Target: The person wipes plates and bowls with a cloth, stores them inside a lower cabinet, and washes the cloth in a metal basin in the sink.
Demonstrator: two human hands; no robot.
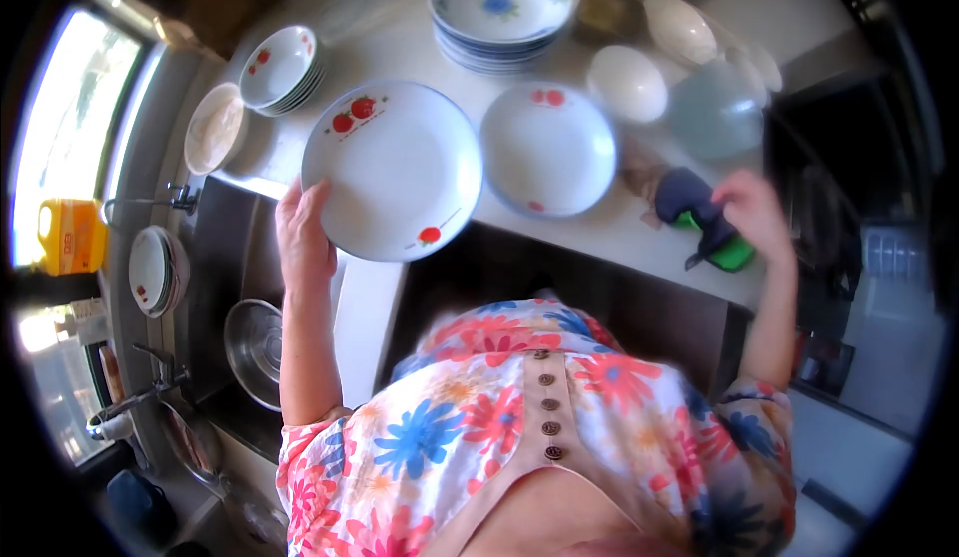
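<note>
The left forearm reached forward, the left hand gripping with its thumb uppermost. The right forearm also stretched ahead, the right hand turned inward with fingers bent.

left hand: some fingers hidden behind plate. right hand: blurred; fingertip contact with dark item beside them unclear. well left of left fingers, orange container: lettering illegible. left of right fingers, brownish item: too blurred to identify.

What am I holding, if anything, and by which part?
Left hand: a fruit-patterned plate, by its left rim. Right hand: at a dark cloth-like item; grip unclear.
</note>
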